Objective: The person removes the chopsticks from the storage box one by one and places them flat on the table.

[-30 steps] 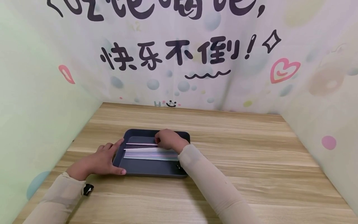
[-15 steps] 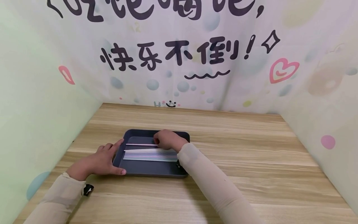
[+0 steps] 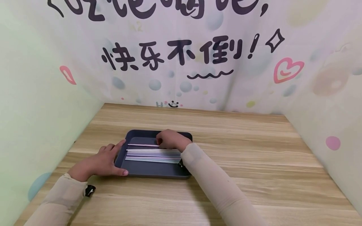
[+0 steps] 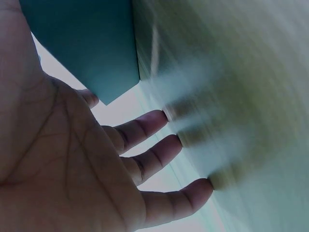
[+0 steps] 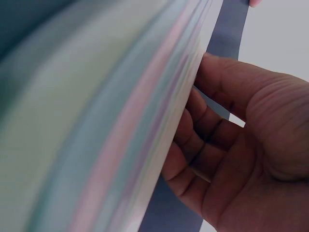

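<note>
A dark rectangular tray (image 3: pixel 152 171) lies on the table with several pale, coloured chopsticks (image 3: pixel 152 155) side by side in it. Behind them a single pink chopstick (image 3: pixel 142 145) lies apart, its right part hidden by my right hand (image 3: pixel 171 140). That hand reaches into the tray and pinches this chopstick with curled fingers. The right wrist view has the blurred chopsticks (image 5: pixel 145 130) in front, hiding the tips of the thumb and fingers. My left hand (image 3: pixel 103 161) is spread against the tray's left side; in the left wrist view, its fingertips (image 4: pixel 200 191) rest on the table beside the tray wall (image 4: pixel 96 48).
The wood-grain table (image 3: pixel 254 157) extends around the tray on every side. A printed cloth backdrop (image 3: pixel 181 88) stands along the table's back edge, with pale side walls (image 3: pixel 39 110) to the left and right. Each wrist carries a small black device (image 3: pixel 90 190).
</note>
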